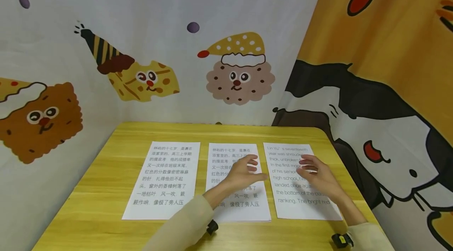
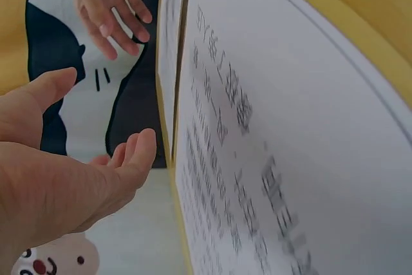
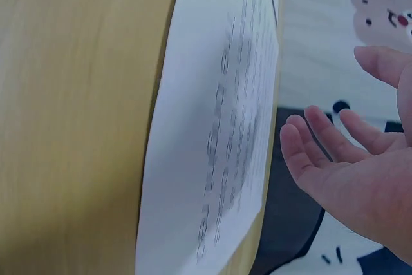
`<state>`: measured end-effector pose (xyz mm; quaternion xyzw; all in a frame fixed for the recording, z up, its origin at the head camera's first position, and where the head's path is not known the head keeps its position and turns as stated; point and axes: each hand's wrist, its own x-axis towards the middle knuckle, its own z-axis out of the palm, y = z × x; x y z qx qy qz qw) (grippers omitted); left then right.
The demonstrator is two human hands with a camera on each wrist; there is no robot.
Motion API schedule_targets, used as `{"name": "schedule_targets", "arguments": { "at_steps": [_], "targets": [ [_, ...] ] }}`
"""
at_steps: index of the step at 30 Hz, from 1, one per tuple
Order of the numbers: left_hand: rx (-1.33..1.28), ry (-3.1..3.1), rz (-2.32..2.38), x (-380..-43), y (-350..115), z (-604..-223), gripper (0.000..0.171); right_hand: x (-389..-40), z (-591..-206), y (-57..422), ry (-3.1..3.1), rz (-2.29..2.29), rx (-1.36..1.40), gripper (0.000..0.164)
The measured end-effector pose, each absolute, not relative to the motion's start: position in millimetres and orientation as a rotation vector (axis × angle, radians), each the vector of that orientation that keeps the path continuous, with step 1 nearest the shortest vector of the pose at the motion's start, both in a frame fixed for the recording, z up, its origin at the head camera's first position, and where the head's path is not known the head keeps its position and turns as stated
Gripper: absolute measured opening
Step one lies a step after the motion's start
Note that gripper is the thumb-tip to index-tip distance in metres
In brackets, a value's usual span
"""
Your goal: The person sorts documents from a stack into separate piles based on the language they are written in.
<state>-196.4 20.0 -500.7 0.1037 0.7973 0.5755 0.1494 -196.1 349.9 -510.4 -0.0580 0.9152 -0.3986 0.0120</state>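
Note:
Three printed sheets lie side by side on the table. In the head view my left hand (image 1: pixel 244 172) hovers over the middle sheet (image 1: pixel 237 213), which bears Chinese text, with thumb pointing right and fingers loosely bent. My right hand (image 1: pixel 318 176) is over the right sheet (image 1: pixel 290 207), printed in English, its fingers pointing left. Both hands hold nothing, and the palms roughly face each other. The left wrist view shows the left hand (image 2: pixel 77 172) raised off the paper, thumb apart. In the right wrist view the right hand (image 3: pixel 354 159) also stands above its sheet (image 3: pixel 187 159).
The left sheet (image 1: pixel 159 188), with Chinese text, lies away from both hands. All the sheets rest on a yellow wooden table (image 1: pixel 92 203). Cartoon-printed curtains (image 1: pixel 159 7) hang behind and beside it. A small black device (image 1: pixel 341 240) is strapped at the right wrist.

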Motion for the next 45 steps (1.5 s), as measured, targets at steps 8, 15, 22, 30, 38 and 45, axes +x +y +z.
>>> {"name": "schedule_targets", "arguments": {
  "at_steps": [8, 15, 22, 30, 38, 45],
  "targets": [
    [0.29, 2.344, 1.657, -191.7, -17.4, -500.5, 0.082, -195.2, -514.1, 323.0, 2.789, -1.309, -0.326, 0.065],
    [0.252, 2.375, 1.667, -191.3, -53.5, -500.4, 0.085, -195.0, -517.6, 301.6, 2.748, -1.295, -0.372, 0.068],
    [0.24, 2.386, 1.644, -188.5, -92.3, -503.7, 0.086, -194.8, -517.7, 281.1, 2.69, -1.341, -0.446, 0.064],
    [0.165, 2.419, 1.606, -178.1, -125.9, -507.6, 0.087, -191.2, -521.6, 261.3, 2.628, -1.335, -0.402, 0.059],
    [0.054, 2.446, 1.548, -172.7, -138.7, -513.5, 0.088, -187.9, -519.7, 245.6, 2.591, -1.338, -0.345, 0.061],
    [0.059, 2.43, 1.532, -170.9, -140.6, -515.4, 0.089, -188.2, -521.8, 240.7, 2.586, -1.308, -0.299, 0.061]
  ]
}}
